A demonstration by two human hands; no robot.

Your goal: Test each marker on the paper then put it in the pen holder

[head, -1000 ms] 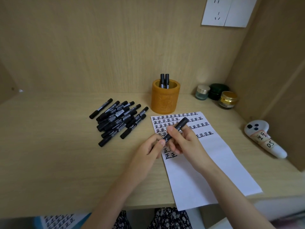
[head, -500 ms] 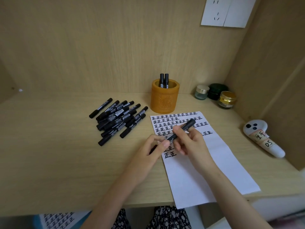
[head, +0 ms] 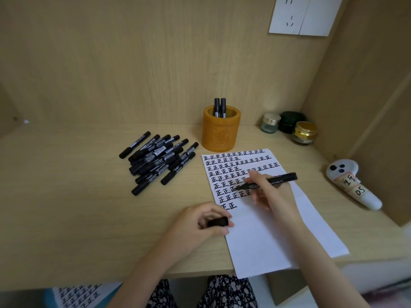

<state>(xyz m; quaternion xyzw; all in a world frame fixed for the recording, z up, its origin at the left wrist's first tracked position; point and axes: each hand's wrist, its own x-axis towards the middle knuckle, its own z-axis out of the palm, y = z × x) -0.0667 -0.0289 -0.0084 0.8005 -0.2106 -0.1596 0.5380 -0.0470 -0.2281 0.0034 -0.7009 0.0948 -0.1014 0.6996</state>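
My right hand [head: 270, 192] grips an uncapped black marker [head: 279, 179], its tip pointing left over the written rows on the white paper [head: 273, 236]. My left hand [head: 200, 221] pinches the marker's black cap [head: 218, 222] at the paper's left edge. A heap of several capped black markers [head: 156, 160] lies on the desk to the left. Behind the paper stands the orange pen holder [head: 221, 134] with two black markers [head: 219, 107] upright inside.
Three small jars [head: 289, 126] stand in the back right corner. A white controller [head: 351, 183] with a taped label lies at the right wall. Another written sheet [head: 77, 295] shows below the desk's front edge. The paper overhangs that edge.
The cap has come off the marker: my left hand drew back toward me with it, while my right hand swung the marker flatter and moved it right over the paper.
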